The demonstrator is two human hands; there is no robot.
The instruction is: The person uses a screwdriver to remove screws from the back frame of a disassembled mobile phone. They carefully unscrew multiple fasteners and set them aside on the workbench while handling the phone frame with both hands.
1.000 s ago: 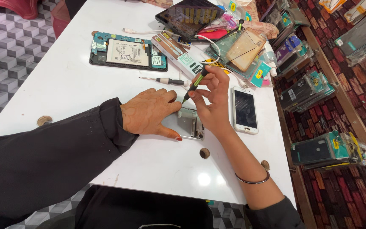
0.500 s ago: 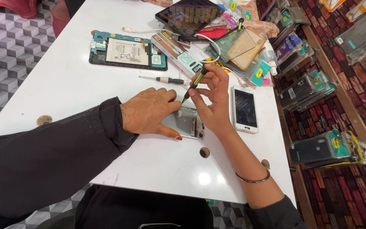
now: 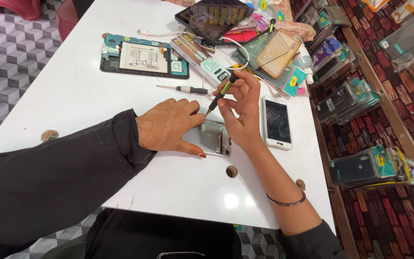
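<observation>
Hands are meeting mid-frame in the head view: the left hand [image 3: 168, 125] is pressing flat on an opened phone chassis [image 3: 212, 138] on the white desk [image 3: 73, 91], while the right hand [image 3: 241, 110] is pinching a green-handled screwdriver [image 3: 220, 94], tip at the chassis's top edge. Unscrewing seems underway; the next move calls for a steady tip.

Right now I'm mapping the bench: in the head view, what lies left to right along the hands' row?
Left hand → opened phone → right hand holding a screwdriver → white smartphone → packaged phone cases.
</observation>
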